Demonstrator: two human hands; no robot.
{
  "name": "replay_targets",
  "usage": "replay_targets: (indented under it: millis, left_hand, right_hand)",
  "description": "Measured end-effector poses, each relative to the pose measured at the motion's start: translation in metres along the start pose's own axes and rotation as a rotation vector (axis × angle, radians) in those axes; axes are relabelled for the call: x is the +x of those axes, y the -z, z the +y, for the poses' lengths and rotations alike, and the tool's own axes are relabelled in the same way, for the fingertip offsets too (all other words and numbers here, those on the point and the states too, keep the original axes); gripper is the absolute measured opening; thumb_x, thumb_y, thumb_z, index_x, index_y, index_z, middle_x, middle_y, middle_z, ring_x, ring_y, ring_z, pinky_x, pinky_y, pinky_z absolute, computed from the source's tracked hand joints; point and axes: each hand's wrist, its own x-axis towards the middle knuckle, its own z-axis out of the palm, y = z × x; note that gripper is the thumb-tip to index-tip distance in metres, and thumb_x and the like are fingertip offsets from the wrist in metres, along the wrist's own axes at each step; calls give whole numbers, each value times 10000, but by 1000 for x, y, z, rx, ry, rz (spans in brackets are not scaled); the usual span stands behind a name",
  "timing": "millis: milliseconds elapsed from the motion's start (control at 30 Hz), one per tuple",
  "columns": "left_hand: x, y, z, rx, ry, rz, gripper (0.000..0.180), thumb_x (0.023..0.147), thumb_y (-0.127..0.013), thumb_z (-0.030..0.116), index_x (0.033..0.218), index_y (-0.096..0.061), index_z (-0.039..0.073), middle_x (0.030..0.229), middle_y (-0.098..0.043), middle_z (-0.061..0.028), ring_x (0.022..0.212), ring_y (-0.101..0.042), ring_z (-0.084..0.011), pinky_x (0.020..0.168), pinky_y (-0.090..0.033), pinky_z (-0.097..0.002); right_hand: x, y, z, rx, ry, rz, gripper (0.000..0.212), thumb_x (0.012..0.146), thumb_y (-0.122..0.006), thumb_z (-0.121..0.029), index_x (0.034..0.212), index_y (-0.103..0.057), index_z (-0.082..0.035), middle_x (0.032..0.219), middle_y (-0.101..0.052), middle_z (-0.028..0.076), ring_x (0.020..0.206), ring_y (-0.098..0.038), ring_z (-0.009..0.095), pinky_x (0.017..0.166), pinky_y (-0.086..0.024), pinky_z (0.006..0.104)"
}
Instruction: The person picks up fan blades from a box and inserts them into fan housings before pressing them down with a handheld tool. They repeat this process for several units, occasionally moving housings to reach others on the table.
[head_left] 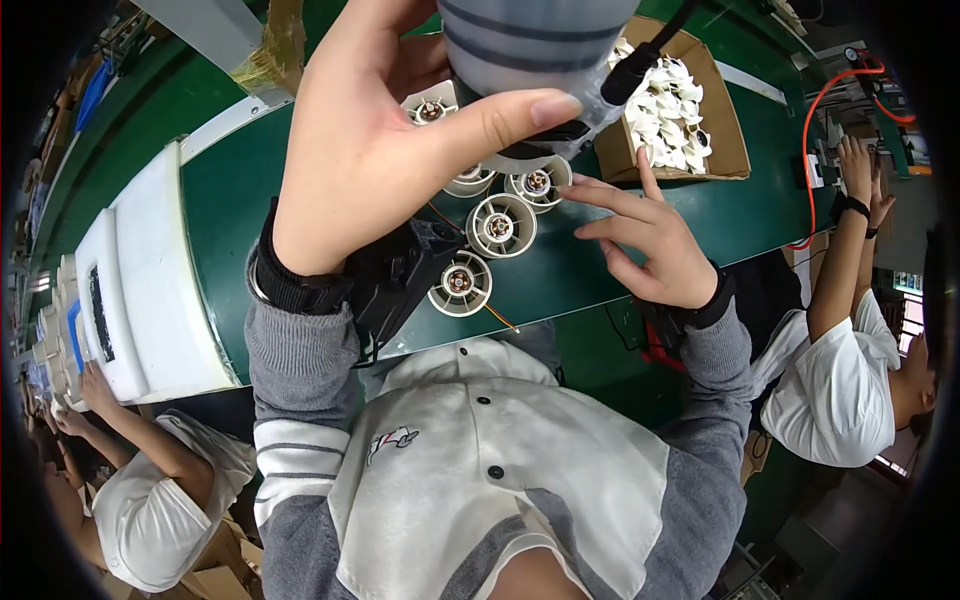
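Observation:
Close to the camera, my left hand [375,150] is wrapped round a grey cylindrical tool [530,60] with dark bands and a black cord. The tool's lower end and my fingers behind it are partly hidden. Below it stand several round white fan housings [502,226], each with a small copper-wound motor in its middle. My right hand [650,240] has its fingers spread. Its fingertips are at the rim of one housing [539,186]; whether they touch it I cannot tell. Nearest my body, another housing [460,284] has thin coloured wires trailing toward the table edge.
A cardboard box [728,120] full of white fan blades [668,115] sits beyond my right hand on the green table [225,230]. White foam sheeting [150,300] lies at the left. A red hose [808,150] hangs at right. One person works on each side.

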Motion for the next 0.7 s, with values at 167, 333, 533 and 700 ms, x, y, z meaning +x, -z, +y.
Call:
replay_targets:
  millis: [167, 333, 533, 700]
  left_hand:
    - [2, -11, 4, -88, 68, -32, 659, 735, -769, 64, 1274, -401, -26, 1164, -564, -129, 1080, -558, -203, 927, -439, -323]
    - [9, -20, 5, -183, 155, -41, 687, 722, -776, 47, 1282, -384, -22, 1180, -551, -125, 1100, -545, -199, 938, -430, -324]
    - [14, -23, -4, -252, 208, -125, 696, 728, -769, 36, 1293, -368, -22, 1205, -527, -115, 1120, -529, -194, 955, -420, -322]
    - [28, -18, -52, -129, -469, -358, 694, 749, -754, 43, 1304, -344, -27, 1236, -490, -116, 1130, -521, -197, 966, -424, -323]
  right_hand:
    - [-1, -3, 2, -162, 63, 46, 260, 730, -500, 15, 946, -625, -59, 1221, -574, 92, 1200, -503, 307, 1097, -54, 598]
    - [26, 7, -13, 219, 22, 727, 184, 805, -551, -23, 972, -625, -38, 1092, -635, 87, 1088, -583, 286, 1071, -263, 502]
    - [65, -6, 28, 878, 186, 655, 944, 768, -550, -636, 1401, -237, -9, 1316, -444, 128, 1217, -454, 248, 1040, -346, 419]
    - [58, -21, 37, 888, -54, 605, 1060, 682, -542, -703, 1409, -194, -16, 1315, -431, 116, 1185, -479, 238, 980, -418, 371]
